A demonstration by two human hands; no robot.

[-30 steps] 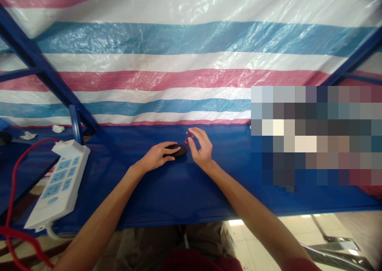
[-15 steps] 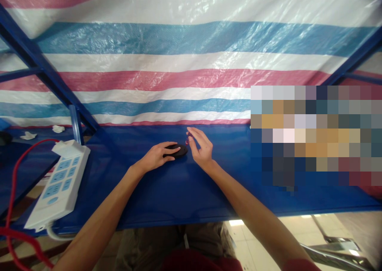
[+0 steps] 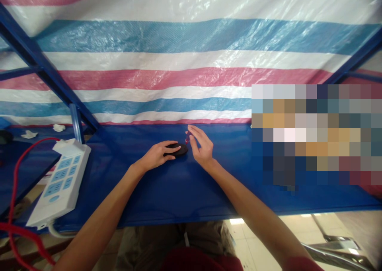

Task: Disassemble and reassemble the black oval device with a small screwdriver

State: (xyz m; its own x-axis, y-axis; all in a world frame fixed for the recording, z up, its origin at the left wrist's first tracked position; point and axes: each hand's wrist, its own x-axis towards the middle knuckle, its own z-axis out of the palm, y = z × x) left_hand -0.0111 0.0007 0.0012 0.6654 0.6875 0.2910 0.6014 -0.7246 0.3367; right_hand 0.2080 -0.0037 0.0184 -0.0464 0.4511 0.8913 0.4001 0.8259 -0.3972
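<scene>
A flat black disc point(image 3: 180, 150) lies on the blue tabletop point(image 3: 179, 191). My left hand point(image 3: 159, 154) grips it from the left, one finger across its top, the thumb along the near edge and other fingers on the far side. Just past the disc's right edge, my right hand point(image 3: 202, 144) pinches a small purple and red piece point(image 3: 187, 137) between thumb and fingertips. This piece stands roughly upright, close to the disc; whether the two touch, I cannot tell. Its kind is too small to make out.
A white power strip point(image 3: 61, 179) with light blue sockets lies at the left, near a red cable point(image 3: 14, 183). Crumpled white scraps point(image 3: 59, 127) sit farther back. Blue frame bars point(image 3: 50, 74) and a striped plastic sheet point(image 3: 179, 60) stand behind the table. A blurred patch covers the right side.
The small purple piece in my right hand has tilted more upright, and the right fingers have shifted slightly. My left hand stays on the disc.
</scene>
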